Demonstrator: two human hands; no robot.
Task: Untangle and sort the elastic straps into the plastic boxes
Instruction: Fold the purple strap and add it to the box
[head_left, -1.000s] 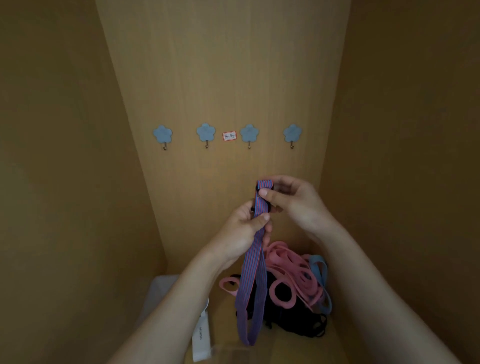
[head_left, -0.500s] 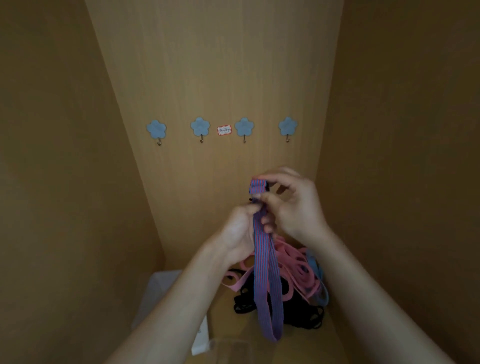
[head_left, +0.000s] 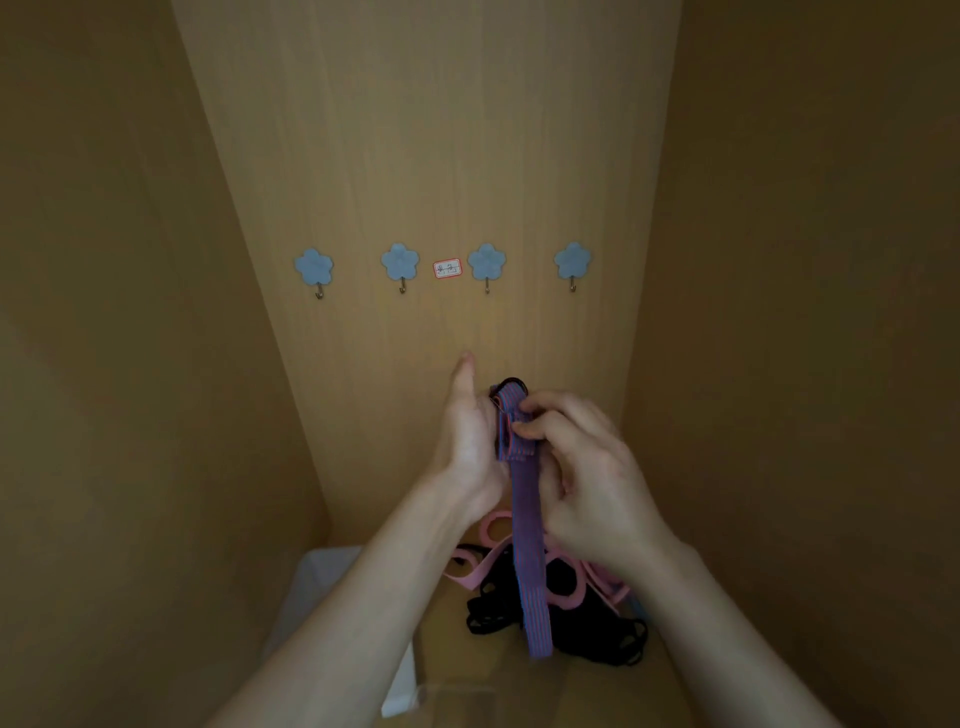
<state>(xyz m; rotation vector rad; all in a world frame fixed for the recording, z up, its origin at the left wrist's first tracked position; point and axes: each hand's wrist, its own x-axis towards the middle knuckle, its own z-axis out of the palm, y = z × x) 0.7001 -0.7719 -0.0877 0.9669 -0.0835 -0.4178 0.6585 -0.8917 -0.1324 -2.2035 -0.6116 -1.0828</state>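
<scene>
While a tangle of pink straps (head_left: 467, 571) and black straps (head_left: 571, 631) lies on the cabinet floor, a person works on a single striped strap (head_left: 527, 545), held up before the wooden back panel, below a row of blue flower hooks (head_left: 400, 262). The right hand (head_left: 587, 478) pinches the strap's folded upper end between its thumb and curled fingers (head_left: 550, 415). The left hand (head_left: 470, 441) stands upright against the strap with its thumb pointing up. Its other fingers are hidden behind the webbing, so whether they close round it cannot be told. The strap's doubled tail hangs straight down between the wrists, its lower end over the black straps. It looks free of the heap, so the step in hand is probably gathering it into a neat bundle. Doing that well means pinching the top fold firmly, laying each turn flat without a twist, and lifting the tail clear so it does not snag the loops below. A translucent plastic box (head_left: 322, 582) sits at lower left and a clear box (head_left: 457, 701) at the near edge; which one takes this strap is not evident.
</scene>
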